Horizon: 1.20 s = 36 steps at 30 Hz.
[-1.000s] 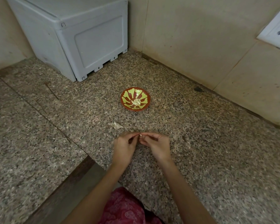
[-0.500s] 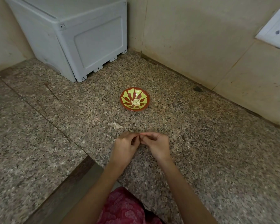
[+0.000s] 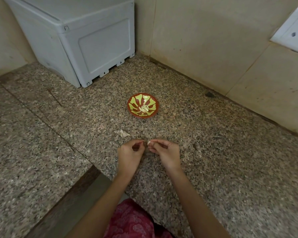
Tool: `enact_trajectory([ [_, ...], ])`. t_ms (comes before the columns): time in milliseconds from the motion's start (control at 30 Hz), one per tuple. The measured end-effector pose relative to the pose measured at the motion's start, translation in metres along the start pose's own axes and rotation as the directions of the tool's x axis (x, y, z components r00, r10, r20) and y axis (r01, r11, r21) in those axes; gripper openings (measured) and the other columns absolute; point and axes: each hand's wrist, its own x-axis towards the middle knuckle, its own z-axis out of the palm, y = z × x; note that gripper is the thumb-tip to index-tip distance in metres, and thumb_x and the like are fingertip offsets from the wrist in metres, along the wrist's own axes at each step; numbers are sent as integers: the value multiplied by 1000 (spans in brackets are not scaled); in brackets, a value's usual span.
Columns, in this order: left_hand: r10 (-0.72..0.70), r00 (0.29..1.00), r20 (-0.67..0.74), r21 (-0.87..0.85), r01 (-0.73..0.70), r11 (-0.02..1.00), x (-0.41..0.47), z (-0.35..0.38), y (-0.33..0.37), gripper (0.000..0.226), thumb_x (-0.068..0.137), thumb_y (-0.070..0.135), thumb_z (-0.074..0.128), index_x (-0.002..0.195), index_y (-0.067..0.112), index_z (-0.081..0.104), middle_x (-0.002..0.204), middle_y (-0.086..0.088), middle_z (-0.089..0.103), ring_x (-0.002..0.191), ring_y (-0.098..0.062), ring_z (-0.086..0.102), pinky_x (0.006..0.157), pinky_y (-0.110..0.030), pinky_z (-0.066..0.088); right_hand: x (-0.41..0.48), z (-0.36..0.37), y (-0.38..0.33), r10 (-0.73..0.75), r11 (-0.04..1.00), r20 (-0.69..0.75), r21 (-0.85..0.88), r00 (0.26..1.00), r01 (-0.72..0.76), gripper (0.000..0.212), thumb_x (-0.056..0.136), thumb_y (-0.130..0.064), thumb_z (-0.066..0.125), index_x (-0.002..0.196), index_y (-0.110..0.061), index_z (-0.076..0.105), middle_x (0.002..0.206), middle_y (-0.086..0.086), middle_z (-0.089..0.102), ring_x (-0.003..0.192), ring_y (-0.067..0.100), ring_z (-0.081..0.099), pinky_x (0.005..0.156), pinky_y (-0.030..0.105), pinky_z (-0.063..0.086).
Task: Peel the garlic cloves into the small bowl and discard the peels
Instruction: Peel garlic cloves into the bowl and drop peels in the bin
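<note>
A small red bowl (image 3: 142,105) with a yellow-green pattern sits on the granite counter (image 3: 213,152) and holds a few pale garlic cloves (image 3: 143,109). Just in front of it, over the counter, my right hand (image 3: 165,154) pinches a whitish garlic clove (image 3: 149,143) between thumb and fingertips. My left hand (image 3: 130,154) is a small gap to its left, its fingers curled with the tips pinched together; what they pinch is too small to tell. A loose piece of garlic peel (image 3: 123,133) lies on the counter between the bowl and my hands.
A grey plastic box (image 3: 79,36) stands in the back left corner. Tiled walls close the back and right, with a white socket (image 3: 292,33) at the upper right. The counter edge drops away at the lower left beside my pink clothing (image 3: 132,222).
My hands have drawn slightly apart; a gap shows between them and the clove is now visible at my right fingertips. Bowl and peel have not moved.
</note>
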Motion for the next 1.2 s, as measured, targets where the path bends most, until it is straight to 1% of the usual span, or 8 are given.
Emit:
enact_trajectory([
  [133, 94, 993, 79, 29, -96, 995, 1, -1, 5, 21, 85, 1, 69, 103, 11, 73, 92, 2, 73, 62, 10, 60, 61, -1, 45, 1, -4, 2, -85, 989, 50, -121, 995, 91, 10, 88, 0, 69, 93, -6, 76, 89, 8, 76, 82, 21, 74, 76, 27, 60],
  [267, 149, 982, 111, 60, -157, 986, 3, -2, 6, 20, 82, -1, 71, 100, 8, 74, 90, -3, 74, 66, -1, 64, 66, 1, 45, 2, -5, 2, -133, 965, 61, -221, 989, 144, 10, 89, -2, 68, 95, -4, 76, 88, 6, 76, 77, 18, 74, 75, 30, 61],
  [567, 178, 973, 145, 118, -195, 974, 6, 0, 0, 18, 83, -3, 70, 99, 5, 74, 88, -7, 74, 64, -5, 62, 66, -2, 47, -5, -4, 1, -121, 975, 54, -180, 991, 129, 18, 83, 3, 74, 91, -13, 77, 86, -1, 77, 80, 18, 75, 78, 31, 61],
  [667, 184, 973, 140, 112, -200, 973, 5, 0, -2, 20, 84, -2, 69, 101, 7, 73, 89, -5, 73, 67, -5, 63, 67, -6, 50, -6, -5, -1, -109, 981, 65, -154, 992, 118, 22, 80, 5, 76, 92, -12, 77, 87, 2, 77, 81, 19, 75, 78, 30, 61],
  [767, 195, 972, 134, 93, -209, 974, 5, -1, -1, 21, 83, -3, 70, 101, 8, 73, 89, -4, 73, 69, -3, 61, 71, -2, 46, -5, -6, -4, -94, 985, 58, -140, 994, 101, 23, 78, 8, 76, 95, -8, 71, 87, 8, 76, 82, 22, 75, 75, 31, 61],
  [833, 222, 964, 148, 92, -237, 967, 6, -3, -1, 21, 82, -2, 70, 100, 9, 74, 89, -3, 72, 71, -3, 61, 73, -3, 45, -4, -7, -7, -81, 984, 57, -156, 995, 89, 26, 78, 7, 76, 98, -5, 66, 88, 9, 76, 83, 22, 75, 77, 33, 61],
  [967, 274, 946, 173, 110, -295, 949, 7, -5, -2, 19, 82, 0, 71, 99, 9, 75, 89, -3, 71, 73, -10, 64, 72, -20, 52, 0, -9, -10, -75, 964, 88, -248, 993, 94, 28, 77, 3, 78, 97, -9, 63, 86, 5, 77, 82, 16, 74, 80, 38, 61],
  [1200, 277, 946, 166, 127, -299, 946, 4, -4, -7, 20, 80, 1, 74, 98, 9, 75, 86, -5, 72, 69, -9, 64, 68, -15, 50, 1, -10, -11, -67, 953, 109, -286, 992, 96, 27, 76, 0, 80, 96, -8, 63, 86, 4, 77, 82, 14, 74, 82, 35, 60],
])
